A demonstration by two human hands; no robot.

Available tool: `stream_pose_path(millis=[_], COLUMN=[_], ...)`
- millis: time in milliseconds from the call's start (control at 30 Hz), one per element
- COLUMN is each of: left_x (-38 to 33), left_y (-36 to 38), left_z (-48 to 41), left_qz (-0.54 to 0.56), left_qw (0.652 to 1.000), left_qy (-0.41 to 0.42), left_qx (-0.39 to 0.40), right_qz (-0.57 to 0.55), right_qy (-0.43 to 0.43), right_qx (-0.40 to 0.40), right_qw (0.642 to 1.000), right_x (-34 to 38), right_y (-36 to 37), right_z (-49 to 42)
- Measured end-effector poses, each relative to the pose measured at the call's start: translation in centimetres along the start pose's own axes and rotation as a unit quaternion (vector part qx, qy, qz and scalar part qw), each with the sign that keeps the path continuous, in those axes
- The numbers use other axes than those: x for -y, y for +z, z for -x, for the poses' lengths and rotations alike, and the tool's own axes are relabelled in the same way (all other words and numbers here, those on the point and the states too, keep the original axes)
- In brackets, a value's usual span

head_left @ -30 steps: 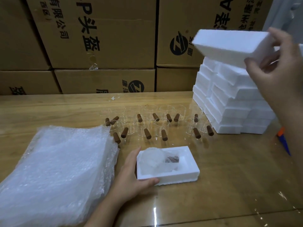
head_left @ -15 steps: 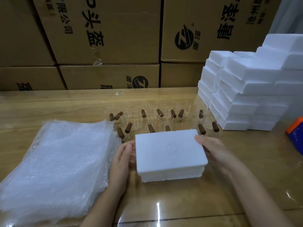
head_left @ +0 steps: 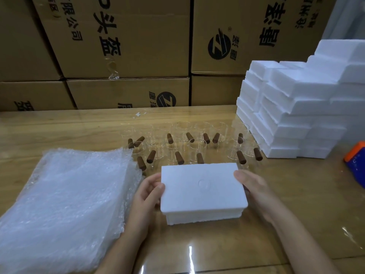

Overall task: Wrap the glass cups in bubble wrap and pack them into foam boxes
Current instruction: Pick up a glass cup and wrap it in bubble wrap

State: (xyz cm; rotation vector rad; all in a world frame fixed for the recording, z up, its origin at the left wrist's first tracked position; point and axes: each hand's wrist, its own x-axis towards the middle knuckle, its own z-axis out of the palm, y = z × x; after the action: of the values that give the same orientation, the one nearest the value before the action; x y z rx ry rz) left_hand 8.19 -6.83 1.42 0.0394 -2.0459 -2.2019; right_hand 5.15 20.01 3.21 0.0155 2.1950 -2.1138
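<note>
Table (head_left: 296,194), closed foam box (head_left: 201,186) — long axis left-right, left hand (head_left: 146,196) and right hand (head_left: 254,190) grasping its ends

Wooden table (head_left: 59,127), bubble wrap (head_left: 67,204) left, glass cups (head_left: 185,143) centre, closed foam box (head_left: 201,190) nearer, foam stack (head_left: 296,111) right

A closed foam box (head_left: 203,192) is set on the table (head_left: 296,204). Bubble wrap sheets (head_left: 65,210) are piled to its left, glass cups (head_left: 185,147) ranged behind it, a stack of foam boxes (head_left: 296,107) placed rear right.
</note>
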Motion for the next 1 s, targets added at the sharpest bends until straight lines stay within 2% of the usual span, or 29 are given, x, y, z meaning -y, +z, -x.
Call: stream_pose_path(millis=[200,367,667,1000], left_x=[0.0,0.1,-0.2,-0.1], left_y=[0.5,0.7,1.2,1.7], left_z=[-0.3,-0.5,-0.7,-1.3], left_qz=[-0.005,-0.002,0.016,0.017], left_qw=[1.000,0.999,0.998,0.999], left_qy=[-0.011,-0.021,-0.054,-0.005], left_qx=[-0.019,-0.026,-0.021,-0.038], right_qz=[-0.027,-0.047,-0.028,-0.046], right_qy=[-0.022,-0.009,0.012,0.048], right_qx=[-0.050,-0.080,-0.079,-0.086], right_qw=[0.998,0.996,0.996,0.994], right_x=[0.0,-0.2,-0.2,-0.3], right_y=[1.2,1.6,1.0,1.2], right_z=[-0.3,-1.1,-1.3,-1.8])
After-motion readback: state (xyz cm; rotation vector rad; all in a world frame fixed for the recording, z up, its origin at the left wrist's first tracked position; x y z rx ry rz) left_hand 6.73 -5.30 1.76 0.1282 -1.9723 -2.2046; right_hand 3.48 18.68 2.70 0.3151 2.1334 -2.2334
